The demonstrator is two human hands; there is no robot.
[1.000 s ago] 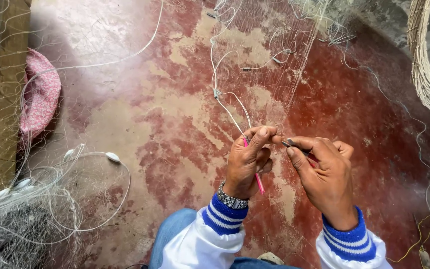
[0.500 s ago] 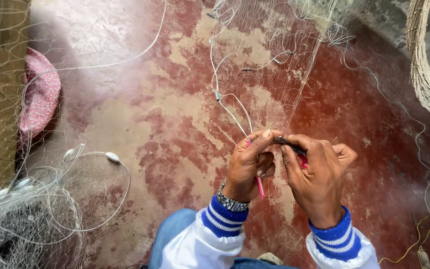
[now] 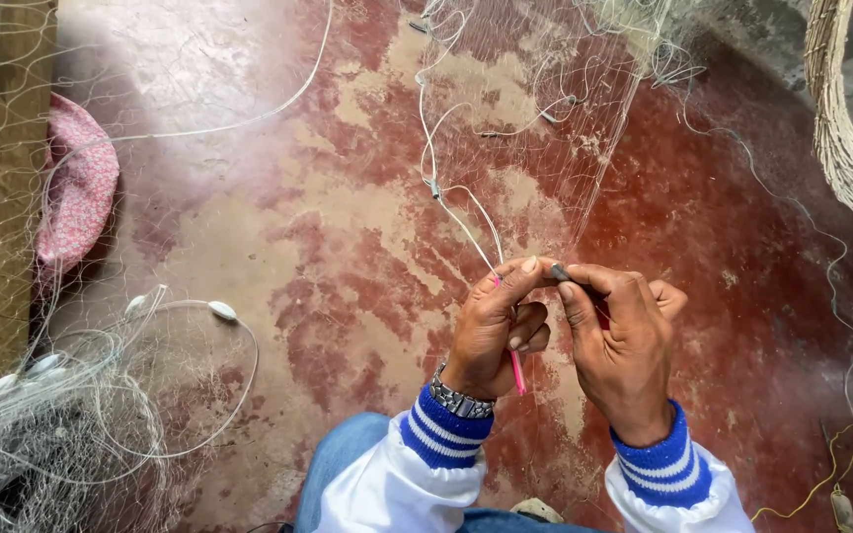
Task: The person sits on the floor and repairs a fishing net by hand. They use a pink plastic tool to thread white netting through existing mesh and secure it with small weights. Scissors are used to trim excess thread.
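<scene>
Fine translucent white fishing net (image 3: 535, 128) over worn, matt red concrete floor (image 3: 328, 257); glossy pink plastic needle (image 3: 516, 370); rough woven straw basket (image 3: 846, 138) far right.

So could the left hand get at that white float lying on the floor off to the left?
Probably yes: bare floor lies between the left hand and the white float, but that hand is pinching a pink needle.
</scene>
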